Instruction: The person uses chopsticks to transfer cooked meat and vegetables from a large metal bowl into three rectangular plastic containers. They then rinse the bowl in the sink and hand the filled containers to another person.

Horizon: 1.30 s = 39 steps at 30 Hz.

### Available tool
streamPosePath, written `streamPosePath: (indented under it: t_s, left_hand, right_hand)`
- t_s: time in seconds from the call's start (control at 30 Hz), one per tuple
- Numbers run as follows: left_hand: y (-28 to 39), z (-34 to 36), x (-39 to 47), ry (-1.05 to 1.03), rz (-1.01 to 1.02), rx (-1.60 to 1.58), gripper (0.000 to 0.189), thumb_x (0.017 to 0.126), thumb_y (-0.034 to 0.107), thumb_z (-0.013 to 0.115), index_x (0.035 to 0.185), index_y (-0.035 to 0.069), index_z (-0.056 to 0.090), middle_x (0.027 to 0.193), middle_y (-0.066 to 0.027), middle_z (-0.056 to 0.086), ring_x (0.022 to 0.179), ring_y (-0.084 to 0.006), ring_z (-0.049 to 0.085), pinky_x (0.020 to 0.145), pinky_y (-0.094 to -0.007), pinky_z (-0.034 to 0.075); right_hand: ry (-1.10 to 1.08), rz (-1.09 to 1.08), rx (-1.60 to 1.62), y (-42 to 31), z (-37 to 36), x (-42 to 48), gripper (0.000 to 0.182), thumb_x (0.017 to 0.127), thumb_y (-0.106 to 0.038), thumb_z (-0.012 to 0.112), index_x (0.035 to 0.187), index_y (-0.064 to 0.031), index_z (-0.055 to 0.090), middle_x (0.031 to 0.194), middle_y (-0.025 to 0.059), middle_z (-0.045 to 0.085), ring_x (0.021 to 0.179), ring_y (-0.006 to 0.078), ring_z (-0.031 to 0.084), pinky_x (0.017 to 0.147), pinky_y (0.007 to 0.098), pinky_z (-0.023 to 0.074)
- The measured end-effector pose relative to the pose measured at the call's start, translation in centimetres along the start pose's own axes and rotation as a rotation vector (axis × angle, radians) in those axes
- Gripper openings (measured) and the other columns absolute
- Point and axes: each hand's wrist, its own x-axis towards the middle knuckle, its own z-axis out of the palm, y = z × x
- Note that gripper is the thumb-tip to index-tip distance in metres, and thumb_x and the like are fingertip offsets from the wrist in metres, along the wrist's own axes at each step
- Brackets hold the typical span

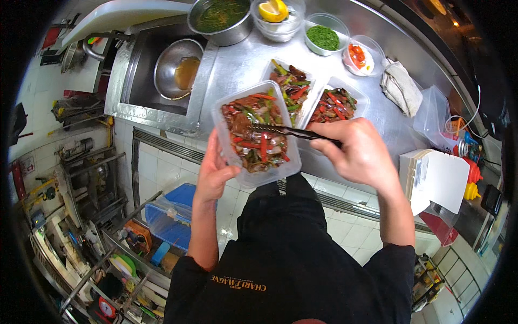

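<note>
My left hand [216,170] holds a clear plastic food container [259,178] by its near left side, lifted off the counter and tilted towards me. Inside lies a stir-fry of meat strips, red pepper and green vegetable [251,109]. Dark tongs [299,133] are gripped in my right hand [356,150], their tips touching the food near the container's middle. Behind it, two more plastic containers with the same kind of food stand side by side on the steel counter: one on the left [293,87], one on the right [334,105], partly hidden by my right hand.
A steel sink [141,73] holds a metal bowl [166,69] with brownish liquid. Along the back stand a pot [220,38], a tub with cut lemon [273,12], chopped herbs [323,37] and sliced red vegetable [358,56]. A folded cloth [400,87] and white cartons [437,174] sit right.
</note>
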Motion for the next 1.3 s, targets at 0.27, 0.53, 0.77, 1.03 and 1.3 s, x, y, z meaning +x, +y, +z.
streamPosePath:
  t_s: [0.27, 0.53, 0.77, 1.03, 1.3]
  left_hand:
    - [0.7, -2.2, -1.1, 0.062, -0.026, -0.075, 0.099, 0.065, -0.001, 0.065, 0.151, 0.004, 0.018, 0.145, -0.0116, 0.038, 0.133, -0.0257, 0.04, 0.11, -0.0394, 0.034]
    - [1.9, -5.3, -1.2, 0.06, -0.036, -0.11, 0.093, 0.067, -0.004, 0.056, 0.151, 0.004, 0.018, 0.144, -0.0121, 0.039, 0.133, -0.026, 0.041, 0.109, -0.0395, 0.036]
    - [1.5, -8.6, 0.1, 0.018, -0.072, -0.117, 0.088, 0.07, -0.006, 0.05, 0.152, 0.003, 0.018, 0.145, -0.0128, 0.039, 0.131, -0.0244, 0.044, 0.105, -0.0362, 0.039]
    - [2.3, -12.5, 2.8, -0.039, -0.136, 0.034, 0.085, 0.07, -0.003, 0.044, 0.152, 0.003, 0.021, 0.142, -0.0113, 0.043, 0.125, -0.0218, 0.049, 0.097, -0.0321, 0.045]
    - [4.3, -12.2, 11.2, 0.002, -0.237, 0.486, 0.065, 0.077, 0.007, 0.052, 0.141, 0.0, 0.043, 0.124, -0.0092, 0.06, 0.107, -0.0144, 0.058, 0.076, -0.0269, 0.051]
  right_hand:
    - [-0.078, -0.087, -0.183, -3.6, 3.1, 0.4, 0.023, 0.077, -0.016, 0.069, 0.098, -0.0063, 0.069, 0.072, 0.0159, 0.065, 0.068, 0.0349, 0.065, 0.059, 0.0449, 0.0515]
    - [-0.079, -0.106, -0.281, -6.4, 5.6, 0.3, 0.021, 0.077, -0.017, 0.066, 0.095, -0.0071, 0.067, 0.068, 0.0127, 0.06, 0.059, 0.032, 0.065, 0.053, 0.0441, 0.0518]
    - [-0.035, -0.127, -0.381, -7.1, 8.8, 1.9, 0.021, 0.08, -0.018, 0.064, 0.099, -0.01, 0.064, 0.066, 0.0107, 0.058, 0.059, 0.0319, 0.064, 0.051, 0.0443, 0.0509]
    - [0.009, 0.036, -0.235, -6.6, 10.7, 4.6, 0.027, 0.081, -0.02, 0.066, 0.104, -0.0073, 0.066, 0.081, 0.0172, 0.066, 0.068, 0.0372, 0.065, 0.063, 0.0462, 0.0527]
    - [0.201, 0.493, -0.296, -0.9, 4.5, 0.6, 0.026, 0.084, -0.019, 0.065, 0.108, -0.0107, 0.071, 0.086, 0.0185, 0.068, 0.08, 0.0349, 0.067, 0.072, 0.0427, 0.0529]
